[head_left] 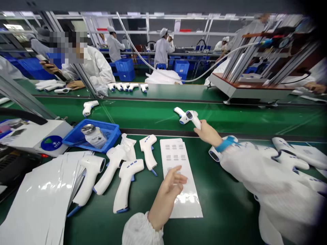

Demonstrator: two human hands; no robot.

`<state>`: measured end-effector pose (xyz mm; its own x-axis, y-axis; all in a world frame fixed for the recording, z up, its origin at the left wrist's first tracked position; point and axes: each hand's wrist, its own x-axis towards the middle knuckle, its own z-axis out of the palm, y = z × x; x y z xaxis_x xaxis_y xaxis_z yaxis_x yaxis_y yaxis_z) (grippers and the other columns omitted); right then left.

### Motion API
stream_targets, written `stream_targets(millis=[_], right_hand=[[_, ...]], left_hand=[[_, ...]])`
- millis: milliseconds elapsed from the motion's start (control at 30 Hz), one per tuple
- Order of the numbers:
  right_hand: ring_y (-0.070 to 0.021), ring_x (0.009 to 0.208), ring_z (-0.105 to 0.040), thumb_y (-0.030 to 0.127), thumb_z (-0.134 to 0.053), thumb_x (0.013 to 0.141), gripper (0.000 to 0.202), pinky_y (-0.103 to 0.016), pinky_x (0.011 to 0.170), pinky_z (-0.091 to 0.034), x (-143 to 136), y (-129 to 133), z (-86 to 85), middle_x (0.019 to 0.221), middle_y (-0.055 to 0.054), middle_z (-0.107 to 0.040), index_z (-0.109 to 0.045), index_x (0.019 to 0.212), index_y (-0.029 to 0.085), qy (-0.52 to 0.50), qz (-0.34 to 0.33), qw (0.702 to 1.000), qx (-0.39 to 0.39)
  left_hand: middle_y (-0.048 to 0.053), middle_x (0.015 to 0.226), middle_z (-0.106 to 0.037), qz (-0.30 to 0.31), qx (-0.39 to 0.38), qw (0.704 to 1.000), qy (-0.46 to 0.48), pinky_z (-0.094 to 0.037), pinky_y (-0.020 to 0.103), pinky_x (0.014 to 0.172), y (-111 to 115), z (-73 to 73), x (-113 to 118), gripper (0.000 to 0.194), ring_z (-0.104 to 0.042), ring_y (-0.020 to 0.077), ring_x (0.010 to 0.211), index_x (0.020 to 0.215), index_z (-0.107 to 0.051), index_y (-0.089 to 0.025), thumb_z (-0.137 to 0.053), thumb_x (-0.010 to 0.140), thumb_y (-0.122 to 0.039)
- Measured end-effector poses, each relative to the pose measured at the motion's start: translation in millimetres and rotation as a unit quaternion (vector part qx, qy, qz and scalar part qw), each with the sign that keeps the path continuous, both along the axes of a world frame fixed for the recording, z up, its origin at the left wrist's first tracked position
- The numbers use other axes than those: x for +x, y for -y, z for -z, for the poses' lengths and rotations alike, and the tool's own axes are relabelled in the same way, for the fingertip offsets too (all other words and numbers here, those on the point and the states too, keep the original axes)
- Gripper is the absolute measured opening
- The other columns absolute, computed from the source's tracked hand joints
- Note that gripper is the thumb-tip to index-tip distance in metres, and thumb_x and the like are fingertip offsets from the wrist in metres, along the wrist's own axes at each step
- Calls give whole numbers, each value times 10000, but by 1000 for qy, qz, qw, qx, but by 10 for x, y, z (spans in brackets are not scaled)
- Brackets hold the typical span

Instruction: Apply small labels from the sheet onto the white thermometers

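Observation:
Over the green conveyor belt, my right hand (pixel 209 133) is closed on the handle of a white infrared thermometer (pixel 196 120), its dark display facing up. Touching or overlapping it from this angle is a second thermometer (pixel 181 115) on the belt. My left hand (pixel 168 194) is above a white sheet of grey labels (pixel 176 151), fingers loosely spread and apparently holding nothing. Left of the sheet are several thermometers, among them one with blue buttons (pixel 148 149) and one nearer me (pixel 125 187). My right sleeve partly hides more thermometers (pixel 291 158).
A blue tray (pixel 114 134) holds a metal-capped bottle (pixel 94 135). Stacked white sheets (pixel 38 200) cover the bench's left. A lone thermometer (pixel 89 107) lies on the belt. Across it stand a metal-framed fixture (pixel 245 90) and a co-worker in white (pixel 98 64).

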<state>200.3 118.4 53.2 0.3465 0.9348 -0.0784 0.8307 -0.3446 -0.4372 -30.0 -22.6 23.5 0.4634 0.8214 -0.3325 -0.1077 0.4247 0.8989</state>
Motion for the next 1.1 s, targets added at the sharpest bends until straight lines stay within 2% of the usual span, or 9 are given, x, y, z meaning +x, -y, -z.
stream_targets(millis=[133, 267, 433, 533, 633, 700, 767, 900, 1100], right_hand=[[-380, 1344, -345, 241, -618, 878, 518, -490, 1004, -381, 2, -721, -77, 1460, -278, -338, -424, 1319, 49, 26, 83, 995, 51], [-251, 1108, -584, 343, -592, 923, 381, -466, 916, -503, -310, -1046, 7, 1282, -115, -560, -545, 1249, 154, -48, 105, 993, 15], [-223, 1039, -617, 336, -582, 932, 344, -436, 865, -538, -561, -1125, -42, 1233, -96, -588, -561, 1227, 160, -161, 37, 986, 21], [-190, 956, -641, 251, -605, 913, 336, -366, 803, -557, -596, -936, -183, 1158, -73, -626, -553, 1233, 162, -230, -79, 969, 41], [-161, 851, -655, 58, -710, 729, 501, -267, 718, -551, -640, -512, -289, 1002, 1, -681, -588, 1194, 203, -281, -208, 937, 7], [-175, 847, -654, 31, -759, 608, 557, -269, 719, -546, -672, -139, -296, 950, 20, -685, -627, 1119, 212, -297, -325, 897, -40], [-211, 935, -636, 129, -787, 609, 539, -330, 810, -533, -676, 243, -233, 1023, -17, -666, -621, 1116, 207, -278, -405, 871, -28], [-252, 1030, -602, 273, -637, 813, 261, -415, 900, -481, -565, 855, 87, 1088, -79, -620, -621, 1065, 208, -183, -276, 941, 68], [-260, 1006, -596, 256, -555, 877, 142, -428, 868, -483, -521, 1220, 572, 1067, -62, -657, -691, 917, 242, -194, -171, 963, 78]], left_hand=[[86, 960, -647, -26, 5, 999, 38, -457, 401, 879, 40, 142, -36, 360, -608, 237, 935, 1176, -626, -208, -588, 825, -279], [71, 875, -671, -63, -8, 997, 47, -487, 357, 783, 34, 231, -51, 342, -630, 207, 812, 1104, -670, -192, -653, 778, -296], [71, 823, -678, -113, 0, 991, 73, -496, 340, 730, -5, 209, -182, 354, -631, 196, 739, 1070, -682, -177, -701, 748, -324], [79, 876, -682, -218, -16, 968, 123, -506, 363, 789, -78, 56, -317, 500, -643, 222, 826, 1222, -605, -191, -706, 753, -333], [112, 1038, -672, -283, -80, 934, 204, -493, 448, 910, -168, -141, -398, 668, -618, 276, 1025, 1441, -371, -244, -588, 843, -447], [131, 1110, -644, -219, -113, 933, 263, -526, 495, 850, -206, -219, -390, 738, -619, 308, 1018, 1488, -265, -269, -562, 847, -482], [110, 1039, -632, -140, -110, 943, 280, -562, 365, 605, -206, -229, -340, 791, -633, 244, 812, 1486, -261, -280, -642, 800, -379], [2, 827, -552, -162, -87, 969, 165, -357, 163, 372, -124, -141, -204, 824, -432, 78, 521, 1465, -280, -314, -685, 766, -152], [-46, 735, -494, -159, -60, 985, 27, -467, 219, 493, -63, -30, -16, 810, -455, 90, 520, 1496, -133, -342, -634, 860, -379]])
